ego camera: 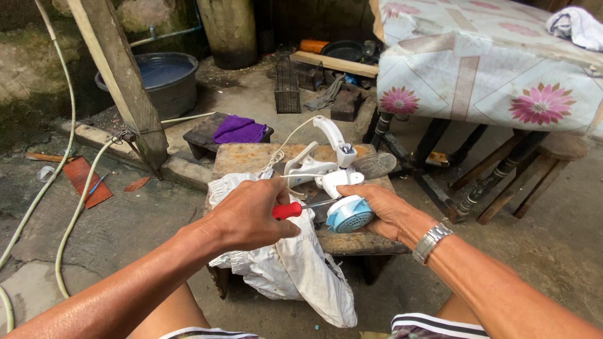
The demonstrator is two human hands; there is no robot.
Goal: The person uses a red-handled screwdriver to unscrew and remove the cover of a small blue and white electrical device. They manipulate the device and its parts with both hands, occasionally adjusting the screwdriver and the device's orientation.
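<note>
Left hand (pixel 248 216) grips a red-handled screwdriver (pixel 301 208) poking into the blue-and-white motor head (pixel 349 215) the right hand (pixel 383 210) clutches over the wooden stool (pixel 251 157), white casing parts (pixel 314 166) already off, so looks mid-teardown.

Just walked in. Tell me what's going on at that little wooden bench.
A person sits over a low wooden bench. The left hand grips a red-handled screwdriver, its tip aimed at a small white and blue appliance that the right hand steadies. A white cloth hangs off the bench's front edge. A purple cloth lies on a dark stool behind.
</note>
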